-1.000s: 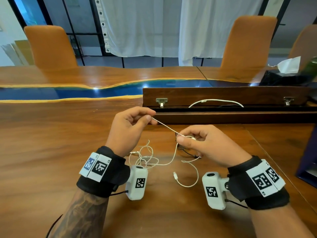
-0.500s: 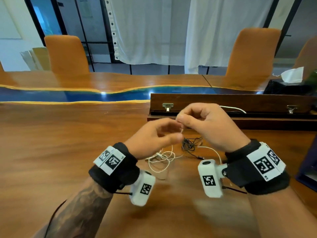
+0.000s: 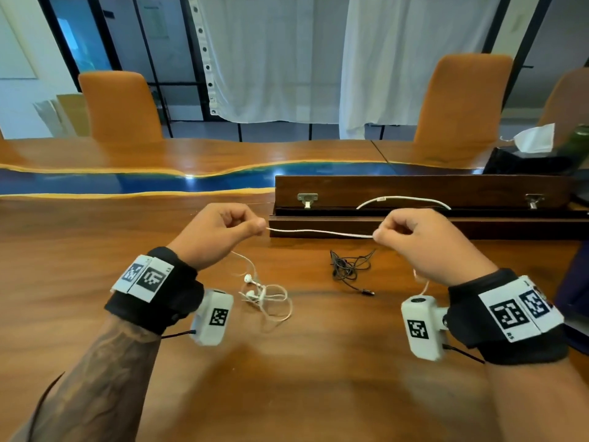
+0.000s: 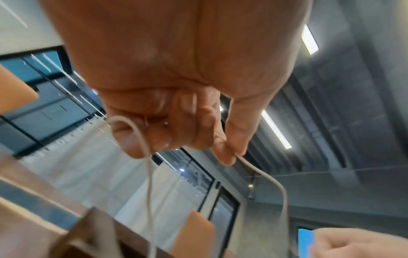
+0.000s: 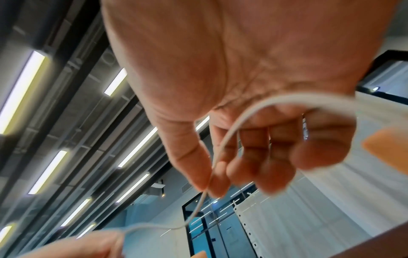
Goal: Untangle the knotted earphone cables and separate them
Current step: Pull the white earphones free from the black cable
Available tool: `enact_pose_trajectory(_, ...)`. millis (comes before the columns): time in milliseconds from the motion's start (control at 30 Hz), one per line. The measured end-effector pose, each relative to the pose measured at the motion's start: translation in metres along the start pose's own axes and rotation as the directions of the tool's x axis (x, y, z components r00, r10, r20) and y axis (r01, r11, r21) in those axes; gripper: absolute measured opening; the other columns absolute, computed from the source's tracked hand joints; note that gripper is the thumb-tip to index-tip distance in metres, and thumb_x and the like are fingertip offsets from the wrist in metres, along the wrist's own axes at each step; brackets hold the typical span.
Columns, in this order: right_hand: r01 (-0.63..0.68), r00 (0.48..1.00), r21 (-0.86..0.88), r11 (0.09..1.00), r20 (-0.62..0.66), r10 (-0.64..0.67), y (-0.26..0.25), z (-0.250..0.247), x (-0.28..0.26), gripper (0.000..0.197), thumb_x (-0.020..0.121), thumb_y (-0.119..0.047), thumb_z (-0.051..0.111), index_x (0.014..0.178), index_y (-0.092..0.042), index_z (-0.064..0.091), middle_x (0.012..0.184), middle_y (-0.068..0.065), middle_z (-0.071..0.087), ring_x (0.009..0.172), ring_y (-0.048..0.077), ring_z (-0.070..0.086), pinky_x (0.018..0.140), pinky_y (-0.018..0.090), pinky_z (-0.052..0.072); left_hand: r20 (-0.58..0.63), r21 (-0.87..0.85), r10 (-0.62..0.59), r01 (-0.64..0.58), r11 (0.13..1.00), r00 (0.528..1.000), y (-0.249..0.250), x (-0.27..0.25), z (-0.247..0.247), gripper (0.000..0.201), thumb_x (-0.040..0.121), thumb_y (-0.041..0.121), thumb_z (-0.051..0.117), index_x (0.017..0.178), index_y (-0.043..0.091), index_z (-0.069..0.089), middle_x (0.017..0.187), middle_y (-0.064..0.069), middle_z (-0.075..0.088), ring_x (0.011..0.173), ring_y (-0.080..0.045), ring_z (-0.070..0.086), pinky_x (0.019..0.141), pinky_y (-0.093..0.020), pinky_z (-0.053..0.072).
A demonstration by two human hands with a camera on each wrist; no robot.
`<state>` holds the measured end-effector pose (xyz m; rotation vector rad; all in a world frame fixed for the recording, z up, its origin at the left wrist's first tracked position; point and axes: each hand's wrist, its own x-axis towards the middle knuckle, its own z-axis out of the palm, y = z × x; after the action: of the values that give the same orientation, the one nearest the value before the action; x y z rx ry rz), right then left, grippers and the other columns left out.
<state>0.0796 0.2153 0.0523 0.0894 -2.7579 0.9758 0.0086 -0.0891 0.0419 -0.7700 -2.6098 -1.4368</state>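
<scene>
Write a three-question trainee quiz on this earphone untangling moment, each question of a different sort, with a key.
1. True or false: the black earphones are lifted off the table.
2. Multiple choice: what spans between the left hand and the right hand? A. a stretch of white cable B. the black cable C. nothing
3. Fill in: the white earbuds lie on the table nearer the ___ hand.

Key
1. False: they lie bundled on the table, touched by neither hand.
2. A: each hand pinches it, and it runs nearly straight between them.
3. Left.
</scene>
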Motion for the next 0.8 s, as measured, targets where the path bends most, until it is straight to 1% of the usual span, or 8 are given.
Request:
enact_pose_trajectory(100, 0.078, 0.991, 0.026, 0.997, 0.103, -0.081, -0.015, 0.019, 0.000, 0.017, 0.092, -0.044, 0.067, 0.104, -0.032, 0.068, 0.105, -0.013, 0.065, 0.099, 0.001, 0.059, 0.081, 0.025, 0.045, 0.037, -0.056, 0.108, -0.106, 0.993, 0.993, 0.024, 0.006, 0.015, 0.020, 0.091, 0.035, 0.063, 0.087, 0.017, 0.069, 0.072, 0.012, 0.062, 0.058, -0.001, 0.053, 0.057, -0.020, 0.045)
enact_pose_trajectory(200, 0.198, 0.973, 0.151, 0.969, 0.086, -0.212, -0.038, 0.035, 0.006, 0.070, 0.087, -0.050, 0.072, 0.148, -0.036, 0.041, 0.143, -0.018, 0.050, 0.128, -0.002, 0.048, 0.102, 0.022, 0.041, 0.072, -0.102, 0.232, -0.224, 0.969, 0.970, 0.053, 0.013, 0.037, 0.011, 0.097, 0.017, 0.063, 0.091, 0.010, 0.069, 0.073, 0.016, 0.064, 0.058, 0.005, 0.055, 0.057, -0.010, 0.044)
enact_pose_trajectory(267, 0.271, 0.960, 0.235, 0.933, 0.003, -0.279, -0.050, 0.038, 0.009, 0.078, 0.087, -0.043, 0.075, 0.153, -0.034, 0.035, 0.149, -0.017, 0.048, 0.134, -0.003, 0.044, 0.108, 0.021, 0.038, 0.063, -0.167, 0.265, -0.251, 0.953, 0.962, 0.061, 0.017, 0.042, 0.011, 0.097, 0.012, 0.062, 0.092, 0.006, 0.069, 0.074, 0.011, 0.065, 0.059, 0.003, 0.057, 0.056, -0.011, 0.044)
enact_pose_trajectory(367, 0.328, 0.945, 0.285, 0.901, -0.090, -0.315, -0.056, 0.028, 0.009, 0.036, 0.094, -0.032, 0.070, 0.129, -0.027, 0.064, 0.111, -0.014, 0.071, 0.100, -0.002, 0.065, 0.090, 0.026, 0.055, 0.014, -0.197, 0.240, -0.232, 0.953, 0.971, 0.063, 0.018, 0.035, 0.017, 0.100, 0.016, 0.058, 0.090, 0.005, 0.066, 0.067, 0.012, 0.063, 0.056, 0.001, 0.054, 0.055, -0.012, 0.043)
enact_pose_trajectory(467, 0.315, 0.949, 0.308, 0.898, -0.123, -0.290, -0.053, 0.015, 0.007, 0.016, 0.102, -0.029, 0.057, 0.099, -0.024, 0.071, 0.073, -0.010, 0.066, 0.062, 0.003, 0.058, 0.059, 0.027, 0.055, 0.026, -0.164, 0.191, -0.184, 0.969, 0.981, 0.055, 0.017, 0.025, 0.025, 0.097, 0.029, 0.059, 0.090, 0.007, 0.067, 0.064, 0.013, 0.057, 0.055, -0.005, 0.049, 0.055, -0.019, 0.044)
enact_pose_trajectory(600, 0.242, 0.948, 0.375, 0.895, -0.287, -0.136, -0.036, -0.003, 0.010, 0.027, 0.106, -0.029, 0.047, 0.090, -0.013, 0.062, 0.066, -0.003, 0.047, 0.057, 0.015, 0.044, 0.058, 0.048, 0.046, 0.135, -0.022, 0.147, -0.145, 0.989, 0.980, 0.038, 0.013, 0.017, 0.028, 0.091, 0.036, 0.065, 0.089, 0.009, 0.070, 0.073, -0.008, 0.059, 0.061, -0.012, 0.052, 0.058, -0.024, 0.048)
enact_pose_trajectory(667, 0.202, 0.924, 0.453, 0.868, -0.381, -0.016, -0.028, -0.015, 0.010, 0.031, 0.106, -0.028, 0.044, 0.081, -0.016, 0.057, 0.061, -0.007, 0.043, 0.056, 0.014, 0.040, 0.058, 0.044, 0.040, 0.130, 0.079, 0.138, -0.149, 0.986, 0.982, 0.026, 0.010, 0.012, 0.024, 0.093, 0.032, 0.066, 0.086, 0.011, 0.072, 0.072, 0.002, 0.059, 0.061, -0.004, 0.050, 0.060, -0.019, 0.046)
enact_pose_trajectory(800, 0.145, 0.906, 0.557, 0.818, -0.408, 0.118, -0.010, -0.037, 0.008, 0.033, 0.104, -0.023, 0.042, 0.072, -0.020, 0.051, 0.060, -0.004, 0.042, 0.053, 0.012, 0.038, 0.055, 0.032, 0.036, -0.003, 0.144, 0.027, -0.026, 0.989, 1.000, -0.009, 0.006, -0.008, 0.019, 0.093, 0.032, 0.064, 0.087, 0.018, 0.074, 0.068, -0.003, 0.060, 0.061, -0.009, 0.051, 0.066, -0.033, 0.049)
